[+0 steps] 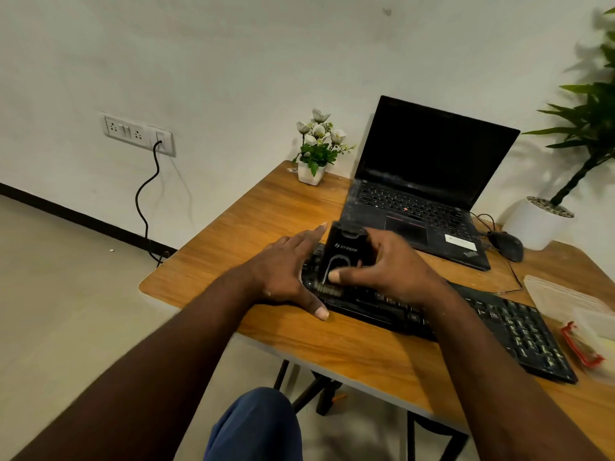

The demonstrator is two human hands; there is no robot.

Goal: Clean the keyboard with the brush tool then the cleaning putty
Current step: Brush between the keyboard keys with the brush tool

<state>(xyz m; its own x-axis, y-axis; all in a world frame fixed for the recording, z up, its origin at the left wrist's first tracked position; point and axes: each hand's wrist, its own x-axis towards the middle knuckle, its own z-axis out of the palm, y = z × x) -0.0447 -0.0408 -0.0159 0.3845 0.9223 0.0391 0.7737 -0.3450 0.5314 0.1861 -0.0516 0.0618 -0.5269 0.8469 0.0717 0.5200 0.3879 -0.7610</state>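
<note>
the right hand [389, 264] grips the black brush tool [342, 252], bristles down on the left part of the keyboard [499, 322]; the left hand [283, 271] lies spread flat on that end. an open laptop [429, 181] stands just behind, a mouse [506, 245] beside it, a clear bag [565, 297] near the keyboard's right end.

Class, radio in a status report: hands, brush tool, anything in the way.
Left hand flat at left end of keyboard. Right hand grips brush tool, bristles on keys. Other keys unobstructed.
</note>
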